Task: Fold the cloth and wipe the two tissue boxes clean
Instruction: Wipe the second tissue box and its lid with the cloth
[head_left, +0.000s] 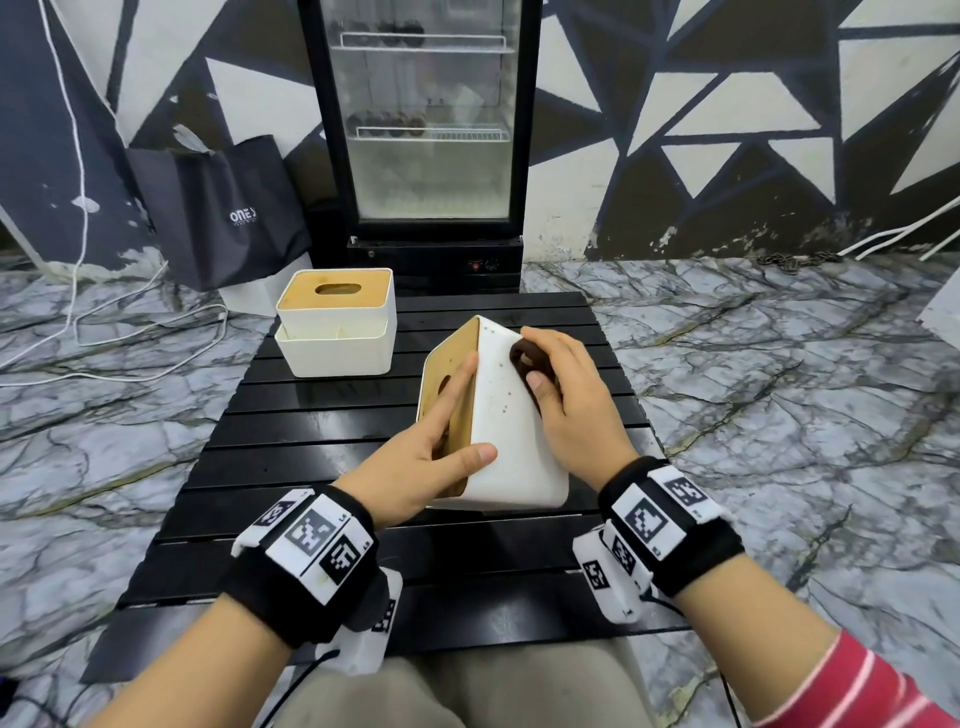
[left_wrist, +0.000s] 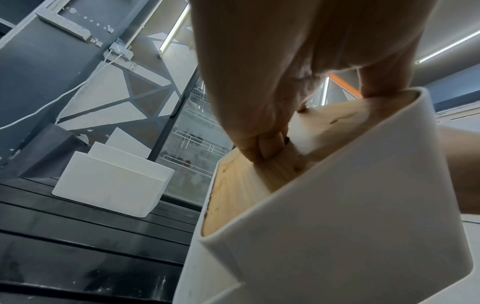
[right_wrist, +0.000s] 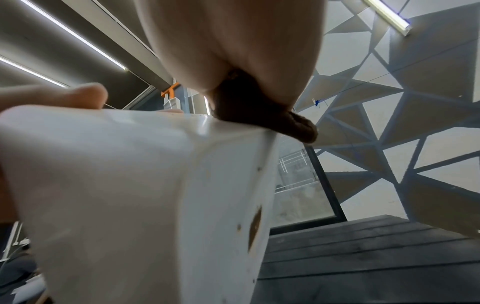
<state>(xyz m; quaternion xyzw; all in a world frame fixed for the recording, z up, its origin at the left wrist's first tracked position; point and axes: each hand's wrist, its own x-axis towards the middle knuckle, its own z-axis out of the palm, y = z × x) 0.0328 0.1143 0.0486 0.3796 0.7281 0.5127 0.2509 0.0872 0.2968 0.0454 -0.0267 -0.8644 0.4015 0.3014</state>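
Observation:
A white tissue box (head_left: 511, 447) with a wooden lid lies tipped on its side at the middle of the black slatted table (head_left: 322, 431); brown specks dot its upturned white face. My left hand (head_left: 441, 447) grips it, fingers on the wooden lid (left_wrist: 241, 185) and thumb on the white face. My right hand (head_left: 558, 384) presses a folded dark brown cloth (head_left: 527, 361) against the box's upper far edge; the cloth (right_wrist: 262, 117) juts past that edge in the right wrist view. The second tissue box (head_left: 336, 322), white with a wooden top, stands upright at the table's far left.
A glass-door fridge (head_left: 423, 130) stands just behind the table. A black shopping bag (head_left: 218, 208) leans on the wall at the left, with white cables on the marble floor (head_left: 779, 364) beside it.

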